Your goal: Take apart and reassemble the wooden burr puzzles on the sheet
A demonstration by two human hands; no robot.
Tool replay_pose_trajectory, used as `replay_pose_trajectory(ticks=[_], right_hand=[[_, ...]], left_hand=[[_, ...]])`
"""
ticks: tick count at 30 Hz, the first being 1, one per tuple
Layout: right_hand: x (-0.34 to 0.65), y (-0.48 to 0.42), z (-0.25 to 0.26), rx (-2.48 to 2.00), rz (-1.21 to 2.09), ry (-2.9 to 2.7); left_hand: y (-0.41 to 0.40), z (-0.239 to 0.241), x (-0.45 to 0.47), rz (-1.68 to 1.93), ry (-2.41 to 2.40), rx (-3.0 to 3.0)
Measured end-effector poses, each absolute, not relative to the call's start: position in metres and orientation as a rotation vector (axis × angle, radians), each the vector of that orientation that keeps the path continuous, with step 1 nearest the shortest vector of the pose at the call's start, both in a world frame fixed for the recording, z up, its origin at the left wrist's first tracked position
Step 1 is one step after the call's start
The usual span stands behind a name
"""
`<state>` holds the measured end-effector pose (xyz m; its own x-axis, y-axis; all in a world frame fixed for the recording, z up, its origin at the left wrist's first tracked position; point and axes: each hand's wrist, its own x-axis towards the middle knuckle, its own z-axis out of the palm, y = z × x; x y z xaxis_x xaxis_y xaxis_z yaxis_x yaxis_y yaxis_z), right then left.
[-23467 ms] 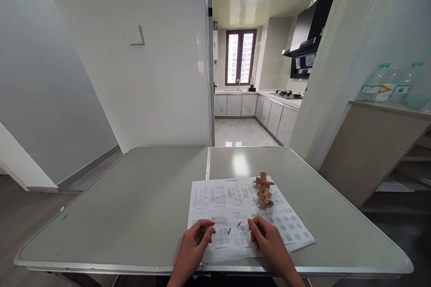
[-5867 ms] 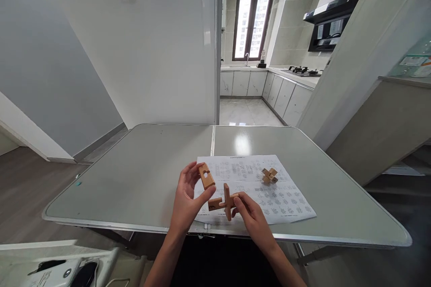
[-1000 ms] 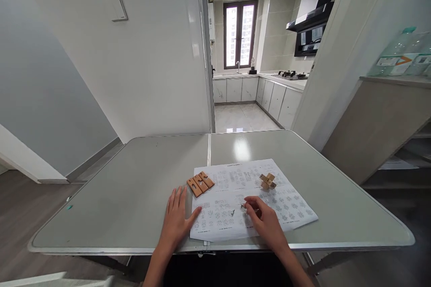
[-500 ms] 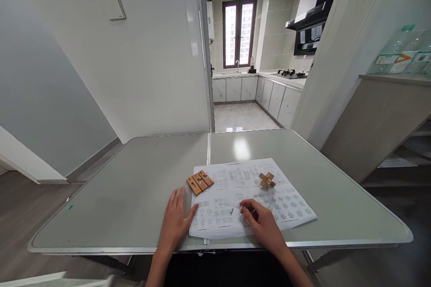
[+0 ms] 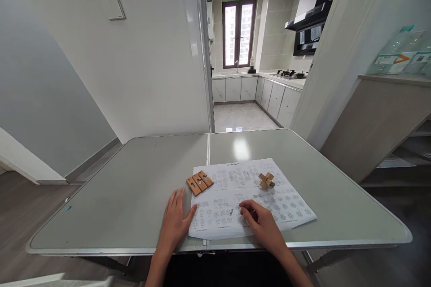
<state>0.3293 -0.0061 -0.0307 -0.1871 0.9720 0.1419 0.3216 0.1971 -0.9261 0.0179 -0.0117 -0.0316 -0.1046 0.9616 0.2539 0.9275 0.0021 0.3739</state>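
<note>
A printed paper sheet with rows of small diagrams lies on the table. My left hand rests flat at its left edge with fingers spread, the thumb touching the paper. Over the lower middle of the sheet, my right hand is closed, thumb and fingertips pinched together; what they hold, if anything, is too small to make out. Just left of those fingertips is a small dark grey shape. Flat wooden pieces with cut-outs lie side by side at the upper left. A cross-shaped wooden puzzle stands at the upper right.
The grey-green folding table has a metal rim and a centre seam. A tiny teal bit lies near its left edge. Plastic bottles stand on a cabinet at right. Beyond the doorway is a kitchen counter.
</note>
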Motion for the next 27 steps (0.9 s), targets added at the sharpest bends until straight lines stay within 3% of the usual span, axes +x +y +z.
replay_pose_trajectory(ticks=[27], right_hand=[[0.3275, -0.0070, -0.0271, -1.255, 1.002, -1.644]], left_hand=[[-0.0102, -0.0407, 0.0115, 0.780, 2.135, 2.072]])
